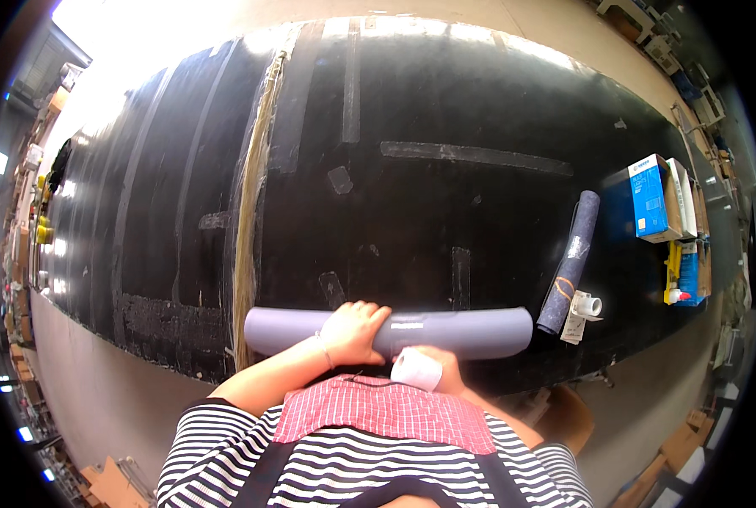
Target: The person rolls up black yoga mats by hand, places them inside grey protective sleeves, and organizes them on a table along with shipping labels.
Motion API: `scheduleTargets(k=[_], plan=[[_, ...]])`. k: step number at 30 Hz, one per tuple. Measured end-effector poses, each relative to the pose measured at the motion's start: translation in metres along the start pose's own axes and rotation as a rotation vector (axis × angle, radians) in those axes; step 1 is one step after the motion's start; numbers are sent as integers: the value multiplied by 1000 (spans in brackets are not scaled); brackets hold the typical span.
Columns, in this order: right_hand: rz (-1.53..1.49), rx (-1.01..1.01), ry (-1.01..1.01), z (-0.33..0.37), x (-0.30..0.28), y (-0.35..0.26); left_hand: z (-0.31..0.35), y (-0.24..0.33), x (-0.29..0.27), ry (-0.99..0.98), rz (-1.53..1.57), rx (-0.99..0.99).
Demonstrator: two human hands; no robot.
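Note:
A long grey rolled sheet (463, 332) lies across the near edge of the big black table (412, 220). My left hand (354, 330) presses down on the roll's middle, fingers curled over its top. My right hand (441, 366) sits just below the roll, mostly hidden, and holds a white roll of tape (416, 369) against the roll's near side.
A second, darker rolled sheet (569, 262) with orange bands lies at the right, a small white tape roll (587, 304) at its near end. Blue and white boxes (657, 199) and a yellow tool (673, 271) sit at the table's right edge. Tape strips mark the tabletop.

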State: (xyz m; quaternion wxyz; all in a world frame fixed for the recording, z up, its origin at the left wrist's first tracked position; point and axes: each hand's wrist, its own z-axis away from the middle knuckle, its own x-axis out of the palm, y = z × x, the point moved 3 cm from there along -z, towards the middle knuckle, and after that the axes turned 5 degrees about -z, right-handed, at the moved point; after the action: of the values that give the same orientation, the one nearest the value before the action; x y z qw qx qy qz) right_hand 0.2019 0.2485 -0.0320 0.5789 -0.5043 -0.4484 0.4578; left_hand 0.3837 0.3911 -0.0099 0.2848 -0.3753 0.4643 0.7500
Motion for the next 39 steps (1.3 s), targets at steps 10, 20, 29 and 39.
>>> scheduleTargets(k=[10,20,29,39], plan=[[-8,-301,255,-209,-49,-35,-43,-17,-25,303,-426,-146],[569,-595,339,-217,-33,-36,-122,-81,-78,336,-507,-63],[643,485,308,-41,-17,35,-150,-96,-101,137,-319,-64],[597,695,257,23,-121,5,-102,-32,-21,-50,768,-298]])
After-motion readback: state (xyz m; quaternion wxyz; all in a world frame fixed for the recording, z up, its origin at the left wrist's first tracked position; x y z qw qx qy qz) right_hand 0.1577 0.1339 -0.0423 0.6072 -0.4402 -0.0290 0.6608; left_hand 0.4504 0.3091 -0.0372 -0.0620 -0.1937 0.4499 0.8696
